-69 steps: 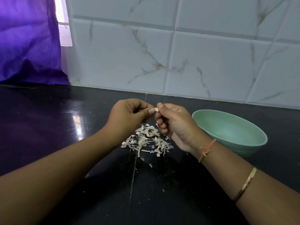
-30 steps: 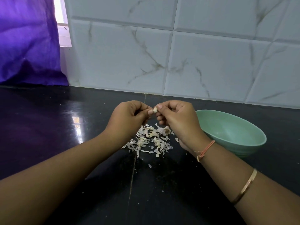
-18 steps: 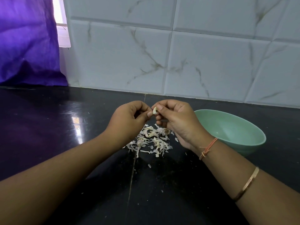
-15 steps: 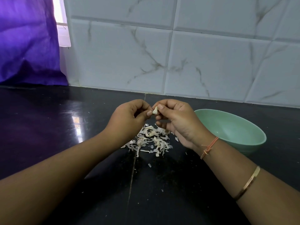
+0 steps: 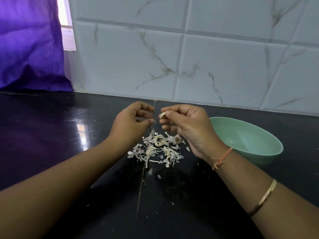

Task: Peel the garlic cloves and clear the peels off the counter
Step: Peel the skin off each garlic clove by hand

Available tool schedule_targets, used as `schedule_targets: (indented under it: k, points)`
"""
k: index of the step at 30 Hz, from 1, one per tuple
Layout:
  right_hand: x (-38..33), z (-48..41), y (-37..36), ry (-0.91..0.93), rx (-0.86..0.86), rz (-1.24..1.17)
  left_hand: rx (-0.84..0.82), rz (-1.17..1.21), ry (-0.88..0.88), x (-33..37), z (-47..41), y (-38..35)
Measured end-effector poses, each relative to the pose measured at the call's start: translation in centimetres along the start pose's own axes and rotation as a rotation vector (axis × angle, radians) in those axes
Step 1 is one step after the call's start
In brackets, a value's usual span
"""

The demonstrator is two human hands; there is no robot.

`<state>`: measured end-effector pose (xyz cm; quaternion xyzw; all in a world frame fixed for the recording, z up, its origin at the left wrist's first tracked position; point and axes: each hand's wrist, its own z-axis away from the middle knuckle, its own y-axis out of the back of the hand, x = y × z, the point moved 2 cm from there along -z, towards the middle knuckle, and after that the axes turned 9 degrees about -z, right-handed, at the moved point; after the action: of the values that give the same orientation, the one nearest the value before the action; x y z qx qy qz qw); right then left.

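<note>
My right hand pinches a small pale garlic clove between thumb and fingertips, above the black counter. My left hand hovers just left of it, fingers curled, a small gap between the two hands; I see nothing held in it. A blurred speck hangs below the left fingertips. Under both hands lies a heap of garlic peels, with a garlic root stub at its right edge.
A pale green bowl stands on the counter to the right of my right wrist. A tiled wall runs along the back. A purple curtain hangs at the far left. Loose peel scraps lie nearer to me.
The hands, which met on the clove, have parted. The left hand has let go and drawn slightly left; the right hand keeps the clove. A small piece appears to drop toward the heap.
</note>
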<state>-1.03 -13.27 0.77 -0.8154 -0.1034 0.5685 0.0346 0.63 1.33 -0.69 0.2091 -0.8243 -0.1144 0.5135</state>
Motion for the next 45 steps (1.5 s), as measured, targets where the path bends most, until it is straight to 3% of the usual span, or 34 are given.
schedule_targets:
  k: [10, 32, 38, 45]
  points:
    - [0.0, 0.0, -0.1, 0.098, 0.044, 0.110, -0.067, 0.101, -0.007, 0.7, 0.6, -0.2]
    - [-0.1, 0.1, -0.4, 0.005, 0.060, 0.008, -0.023, 0.048, -0.075, 1.0, 0.6, -0.1]
    - [0.0, 0.0, -0.3, 0.098, 0.068, 0.185, -0.066, 0.019, -0.095, 0.8, 0.7, -0.4]
    - [-1.1, 0.3, -0.7, 0.462, 0.110, 0.692, -0.060, 0.001, -0.092, 0.8, 0.7, -0.4]
